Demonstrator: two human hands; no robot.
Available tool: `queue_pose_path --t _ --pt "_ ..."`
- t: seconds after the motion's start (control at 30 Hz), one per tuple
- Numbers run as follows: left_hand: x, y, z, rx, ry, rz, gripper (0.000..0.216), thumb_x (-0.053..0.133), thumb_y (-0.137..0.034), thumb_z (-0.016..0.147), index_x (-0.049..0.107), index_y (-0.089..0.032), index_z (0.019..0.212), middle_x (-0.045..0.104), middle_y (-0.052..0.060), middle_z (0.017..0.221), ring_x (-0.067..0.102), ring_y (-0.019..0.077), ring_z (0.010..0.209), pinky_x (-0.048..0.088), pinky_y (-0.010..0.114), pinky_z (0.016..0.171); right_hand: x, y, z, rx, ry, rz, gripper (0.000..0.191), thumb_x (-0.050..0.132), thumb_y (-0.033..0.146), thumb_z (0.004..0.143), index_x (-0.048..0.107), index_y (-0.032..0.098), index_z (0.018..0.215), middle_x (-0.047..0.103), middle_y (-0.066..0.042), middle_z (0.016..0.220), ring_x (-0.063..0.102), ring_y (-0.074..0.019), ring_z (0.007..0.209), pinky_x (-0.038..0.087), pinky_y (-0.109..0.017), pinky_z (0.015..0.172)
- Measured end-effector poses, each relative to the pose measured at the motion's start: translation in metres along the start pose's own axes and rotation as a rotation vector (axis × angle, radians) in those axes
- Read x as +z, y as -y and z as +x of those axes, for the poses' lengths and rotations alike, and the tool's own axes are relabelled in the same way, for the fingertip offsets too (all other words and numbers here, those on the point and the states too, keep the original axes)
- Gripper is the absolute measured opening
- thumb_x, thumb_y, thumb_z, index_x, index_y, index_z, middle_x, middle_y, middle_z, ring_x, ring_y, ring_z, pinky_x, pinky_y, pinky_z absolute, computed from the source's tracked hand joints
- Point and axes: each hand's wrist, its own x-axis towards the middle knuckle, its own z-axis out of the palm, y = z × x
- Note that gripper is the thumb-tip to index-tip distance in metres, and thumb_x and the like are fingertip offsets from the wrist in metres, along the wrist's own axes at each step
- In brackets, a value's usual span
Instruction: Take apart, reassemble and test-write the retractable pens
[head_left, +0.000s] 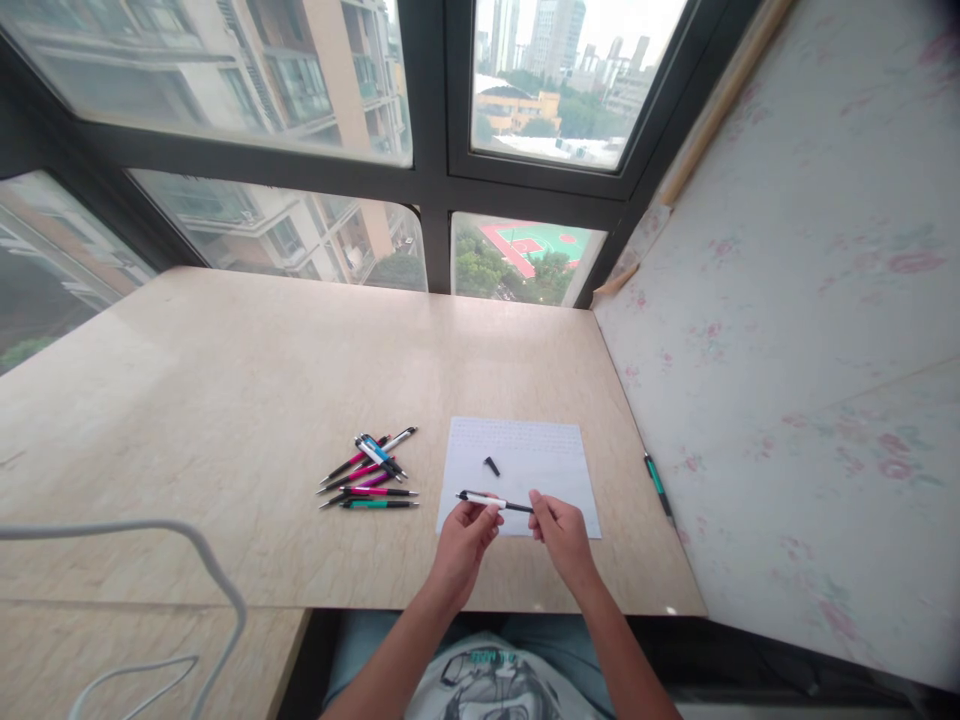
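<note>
A ballpoint pen with a white barrel and black clip end is held level above a sheet of paper. My left hand is closed on its white barrel. Out of the barrel's right side runs a thin black ink refill, and my right hand pinches its far end, hiding the tip. Just beyond the pen, a small black pen grip piece lies on the paper. Faint lines of writing cover the sheet's upper part.
Left of the paper lies a loose pile of pens, with a green pen at its near side. Another green pen rests along the right wall. A grey cable loops at the lower left. Windows stand behind the stone ledge.
</note>
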Motion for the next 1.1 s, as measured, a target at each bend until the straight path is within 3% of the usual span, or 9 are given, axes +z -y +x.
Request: queue_pose_path --t 0.2,0.4,0.6,0.77,0.9,0.97,1.1 --pt "0.000 -0.001 0.000 0.011 -0.027 -0.001 0.030 0.085 -0.029 0.063 0.073 -0.016 0.087 0.067 0.003 0.084 0.058 0.0098 0.070 0.043 0.021 0.064 -0.001 0.006 0.001 -0.122 0.079 0.016 0.032 0.055 0.050 0.087 0.062 0.019 0.084 0.066 -0.004 0.080 0.061 -0.0189 0.073 0.045 -0.025 0.058" --pt "-0.001 -0.002 -0.001 0.010 -0.027 0.033 0.032 0.086 -0.031 0.061 0.073 -0.015 0.086 0.066 0.004 0.083 0.058 0.0108 0.070 0.044 0.021 0.065 -0.002 0.008 0.005 -0.078 0.093 -0.067 0.050 0.039 0.051 0.096 0.057 0.019 0.062 0.061 -0.002 0.058 0.056 -0.0155 0.056 0.041 -0.026 0.057" --pt "-0.003 0.002 0.001 0.028 -0.056 0.023 0.032 0.085 -0.032 0.062 0.072 -0.015 0.086 0.065 0.003 0.082 0.057 0.0105 0.069 0.044 0.021 0.063 0.002 0.008 0.006 -0.141 0.143 -0.068 0.035 0.052 0.050 0.090 0.061 0.019 0.075 0.065 -0.002 0.071 0.059 -0.0164 0.065 0.041 -0.025 0.058" --pt "-0.005 0.003 0.003 0.014 -0.032 0.041 0.034 0.085 -0.033 0.063 0.072 -0.015 0.088 0.066 0.004 0.084 0.057 0.0106 0.069 0.045 0.021 0.065 0.005 0.001 0.005 -0.077 0.182 -0.061 0.054 0.035 0.051 0.097 0.059 0.018 0.061 0.061 -0.001 0.056 0.057 -0.0149 0.055 0.041 -0.026 0.058" --pt "-0.008 0.002 0.004 0.035 -0.053 0.037 0.035 0.085 -0.035 0.062 0.071 -0.016 0.088 0.066 0.004 0.085 0.057 0.0109 0.069 0.045 0.022 0.065 0.007 0.000 0.005 -0.113 0.173 -0.024 0.038 0.050 0.051 0.091 0.064 0.018 0.077 0.067 -0.002 0.073 0.060 -0.0161 0.064 0.043 -0.025 0.058" --pt "-0.008 0.002 0.004 0.034 -0.053 0.046 0.034 0.084 -0.035 0.063 0.071 -0.016 0.088 0.066 0.004 0.084 0.057 0.0106 0.069 0.045 0.021 0.065 0.008 -0.001 0.005 -0.135 0.157 -0.058 0.037 0.052 0.050 0.090 0.063 0.018 0.072 0.065 -0.001 0.068 0.057 -0.0152 0.061 0.042 -0.024 0.057" --pt "-0.010 0.001 0.004 0.031 -0.037 0.066 0.035 0.084 -0.037 0.062 0.071 -0.016 0.087 0.066 0.004 0.082 0.058 0.0116 0.068 0.045 0.022 0.065 0.010 -0.003 0.006 -0.086 0.221 -0.047 0.055 0.038 0.051 0.096 0.060 0.018 0.058 0.059 -0.001 0.053 0.054 -0.0142 0.053 0.041 -0.025 0.055"
